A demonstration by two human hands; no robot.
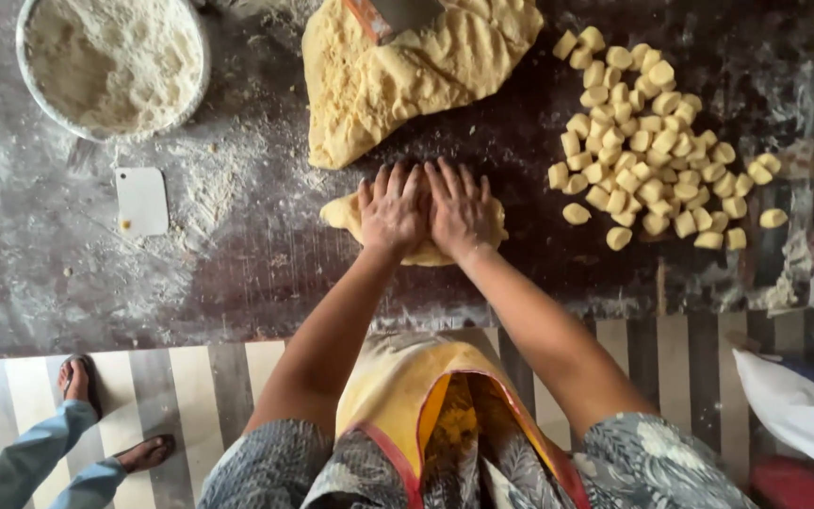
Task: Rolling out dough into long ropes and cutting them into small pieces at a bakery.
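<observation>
Both my hands lie flat, side by side, on a small piece of yellow dough on the dark floured worktop. My left hand covers its left half, and my right hand covers its right half, fingers spread and pointing away from me. The dough shows only at the two ends and under my wrists. A large slab of yellow dough lies just beyond my fingertips.
Many small cut dough pieces are heaped to the right. A round bowl of flour stands at the far left, with a white plastic scraper below it. A metal scraper rests on the slab. Another person's feet in sandals stand at the lower left.
</observation>
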